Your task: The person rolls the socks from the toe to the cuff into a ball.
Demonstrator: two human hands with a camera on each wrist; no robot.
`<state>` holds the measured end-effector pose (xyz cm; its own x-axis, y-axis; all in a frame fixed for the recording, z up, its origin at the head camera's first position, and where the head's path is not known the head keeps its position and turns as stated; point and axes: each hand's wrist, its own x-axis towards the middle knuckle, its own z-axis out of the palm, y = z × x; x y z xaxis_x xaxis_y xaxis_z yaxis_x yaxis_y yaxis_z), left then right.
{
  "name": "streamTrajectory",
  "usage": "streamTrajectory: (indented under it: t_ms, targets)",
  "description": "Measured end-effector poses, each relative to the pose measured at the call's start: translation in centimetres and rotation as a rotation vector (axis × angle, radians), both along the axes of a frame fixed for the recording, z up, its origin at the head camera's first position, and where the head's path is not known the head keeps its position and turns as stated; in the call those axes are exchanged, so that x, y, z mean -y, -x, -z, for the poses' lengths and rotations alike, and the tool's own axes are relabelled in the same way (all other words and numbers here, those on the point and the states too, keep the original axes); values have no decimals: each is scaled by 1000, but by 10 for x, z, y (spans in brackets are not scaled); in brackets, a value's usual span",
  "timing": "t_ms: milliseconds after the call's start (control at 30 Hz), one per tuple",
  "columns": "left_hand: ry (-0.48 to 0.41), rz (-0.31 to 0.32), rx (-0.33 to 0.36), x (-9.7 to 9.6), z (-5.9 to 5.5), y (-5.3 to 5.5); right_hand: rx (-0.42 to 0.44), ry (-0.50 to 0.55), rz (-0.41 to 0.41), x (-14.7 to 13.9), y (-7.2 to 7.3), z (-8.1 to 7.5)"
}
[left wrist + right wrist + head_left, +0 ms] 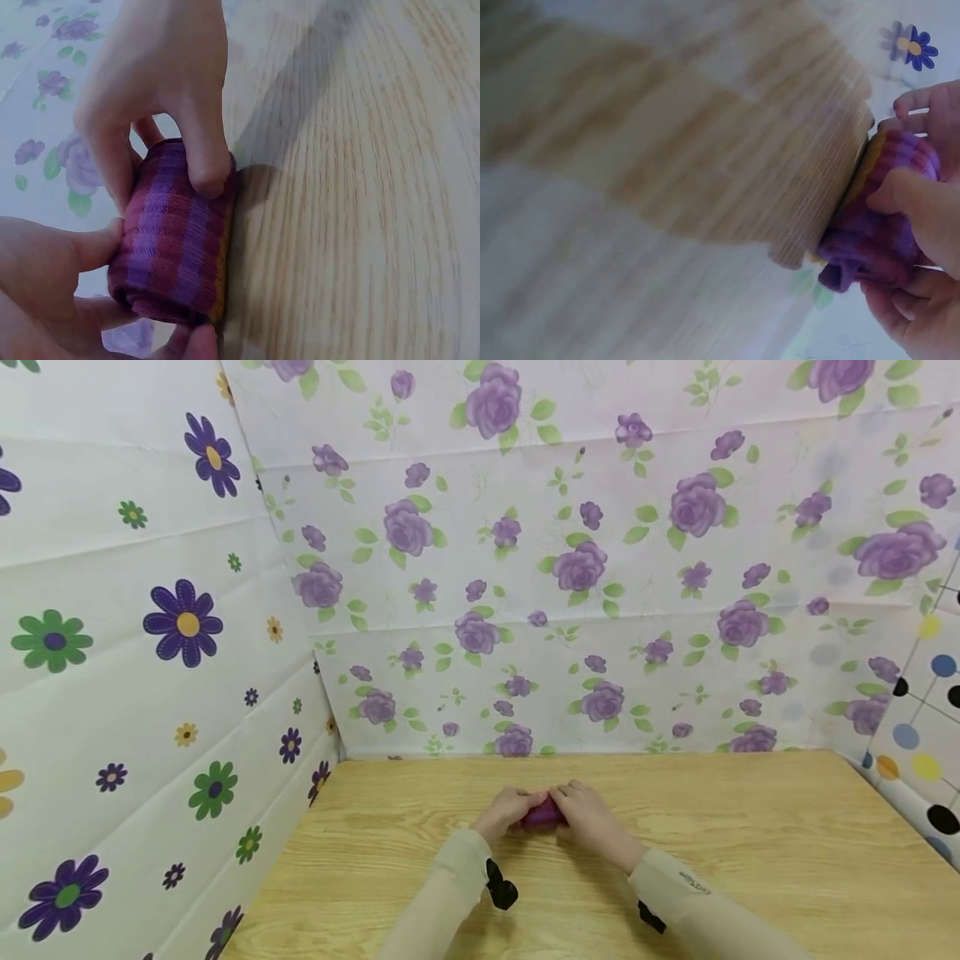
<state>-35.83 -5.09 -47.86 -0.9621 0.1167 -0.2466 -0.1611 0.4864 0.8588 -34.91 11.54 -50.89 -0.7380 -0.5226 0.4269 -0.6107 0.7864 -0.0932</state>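
Note:
A rolled-up striped knit fabric lies at the tabletop between the two hands. Ribbed bands of purple and maroon cross the knit roll, and a yellow strip runs along its lower side. My left hand holds one end, its thumb against the roll's side and fingertips at the end. At the other end my right hand grips it, thumb laid over the top and fingers behind. In the right wrist view a loose fold sticks out of the roll beside the right hand.
The wooden table spreads around both hands. A rose-patterned sheet hangs behind it, a daisy-patterned sheet on the left and a dotted sheet on the right. Black wrist mounts sit below the sleeves.

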Motion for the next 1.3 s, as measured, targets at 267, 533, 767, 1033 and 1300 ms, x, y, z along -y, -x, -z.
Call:
streamTrajectory:
  t_ms: [267,533,767,1033,1300]
  targets:
    - [10,128,-209,1,-1,1,191,20,-44,-4,2,-7]
    - [13,453,-192,17,4,7,571,121,-85,-12,1,-20]
    - [72,574,-110,22,5,2,735,133,43,-9,-3,-23]
    - [145,513,-187,16,8,0,614,149,95,-5,-14,-20]
    - [168,526,-205,13,4,3,71,-30,21,3,-35,-31]
